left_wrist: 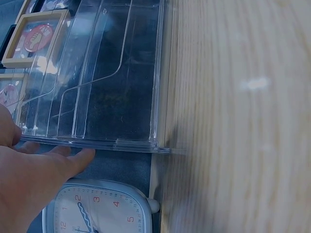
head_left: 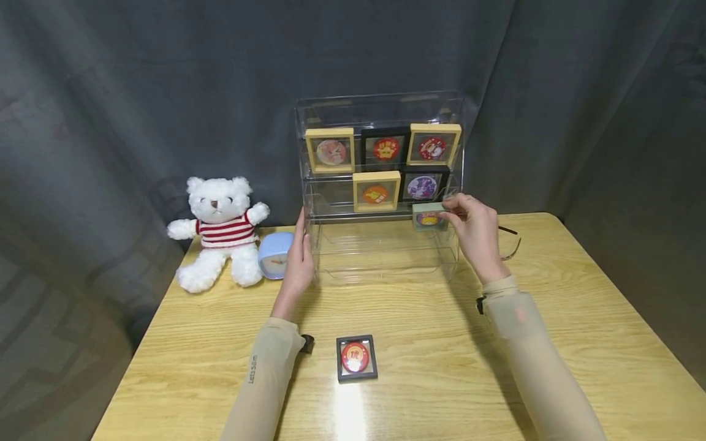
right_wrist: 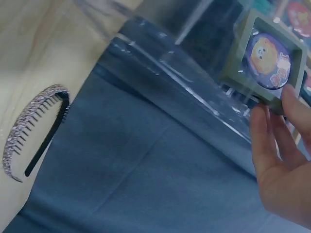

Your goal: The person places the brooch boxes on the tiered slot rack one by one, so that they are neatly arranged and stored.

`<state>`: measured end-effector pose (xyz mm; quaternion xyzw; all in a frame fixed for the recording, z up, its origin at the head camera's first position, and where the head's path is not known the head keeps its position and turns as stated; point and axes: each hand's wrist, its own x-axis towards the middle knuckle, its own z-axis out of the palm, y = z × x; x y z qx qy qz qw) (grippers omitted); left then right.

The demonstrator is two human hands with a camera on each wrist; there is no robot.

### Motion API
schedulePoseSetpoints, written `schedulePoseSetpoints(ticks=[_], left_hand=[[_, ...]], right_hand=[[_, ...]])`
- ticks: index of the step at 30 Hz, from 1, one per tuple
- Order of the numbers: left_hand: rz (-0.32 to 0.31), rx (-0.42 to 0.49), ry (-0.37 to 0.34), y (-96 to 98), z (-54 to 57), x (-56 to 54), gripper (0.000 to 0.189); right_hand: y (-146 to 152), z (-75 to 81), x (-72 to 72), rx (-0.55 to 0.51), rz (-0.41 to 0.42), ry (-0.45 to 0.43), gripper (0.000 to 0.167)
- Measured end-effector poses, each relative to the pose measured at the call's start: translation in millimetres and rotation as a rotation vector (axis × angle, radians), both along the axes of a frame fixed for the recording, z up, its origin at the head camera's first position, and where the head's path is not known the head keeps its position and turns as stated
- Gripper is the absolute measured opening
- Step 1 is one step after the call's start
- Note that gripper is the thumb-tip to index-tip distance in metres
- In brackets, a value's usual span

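A clear acrylic tiered display rack [head_left: 380, 245] stands at the back of the table, several framed badges on its upper tiers. My right hand [head_left: 473, 229] pinches a green-framed badge [right_wrist: 268, 60] by its edge, at the rack's right side below the second row. In the right wrist view its purple and orange badge shows clearly. My left hand [head_left: 299, 260] rests against the rack's left side; its fingers [left_wrist: 80, 160] lie along the clear edge in the left wrist view. A black-framed red badge [head_left: 355, 358] lies flat on the table in front.
Left of the rack sit a white teddy bear [head_left: 223, 236] in a striped sweater and a blue alarm clock [head_left: 274, 254], close beside my left hand. A glittery toothed headband [right_wrist: 34, 126] lies behind my right hand. A dark curtain [head_left: 165, 79] hangs behind the table.
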<state>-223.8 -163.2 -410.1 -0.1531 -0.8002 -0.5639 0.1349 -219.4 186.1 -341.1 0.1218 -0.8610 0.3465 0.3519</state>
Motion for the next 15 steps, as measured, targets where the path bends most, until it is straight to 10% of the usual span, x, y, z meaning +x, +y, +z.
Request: schedulePoseSetpoints(ticks=[15], left_hand=[[0.006,-0.012,-0.001,0.4,0.4,0.3,0.057]], right_hand=[[-3,-18.9,2.0,0.155,-0.046,0.012,0.011]])
